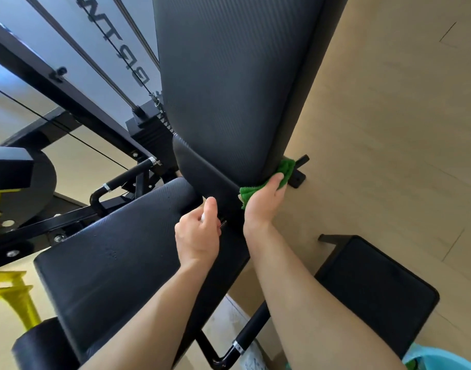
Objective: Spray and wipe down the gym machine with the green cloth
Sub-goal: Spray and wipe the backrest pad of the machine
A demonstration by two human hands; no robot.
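Wiping – green cloth at the back pad lower corner

The right hand – grip closed on the green cloth – presses it there; the left hand grip curls round a mostly hidden white object.

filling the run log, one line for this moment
right hand holds green cloth against back pad | left hand grips spray bottle

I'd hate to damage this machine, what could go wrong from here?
The green terry cloth under the right grip sits at the lower corner of the black ribbed back pad, beside a black metal bracket; it may snag there. The left grip holds a mostly hidden white item, likely the sprayer, near the gap between pads; spray could go inside.
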